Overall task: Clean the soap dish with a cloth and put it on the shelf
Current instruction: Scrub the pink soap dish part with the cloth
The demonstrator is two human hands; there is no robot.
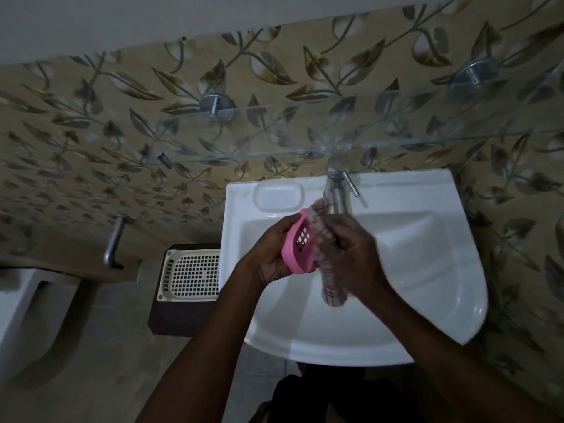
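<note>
We have the pink soap dish (pixel 300 245) raised over the white washbasin (pixel 457 300), toward the bowl's 10 o'clock side and just in front of the tap (pixel 335 190). Our left hand (pixel 271 254) grips it from behind, fingers curled round its outer rim. Our right hand (pixel 351 248) is closed round the checked cloth (pixel 332 288) and presses a bunched part of it against the dish's inner face, while the cloth's loose end hangs toward 6 o'clock.

The wiping looks to be in progress. To do it well, we should brace the dish firmly from behind so it cannot twist, draw the cloth the full length of the floor, work it into the square drain holes and along the raised lip, then turn the dish to reach the underside.

The dish stands on edge. Its long axis runs roughly 12 to 6 o'clock, and its perforated floor faces about 3 o'clock, toward the cloth. The glass shelf (pixel 305 129) waits at 12 o'clock, well apart from the hands.
</note>
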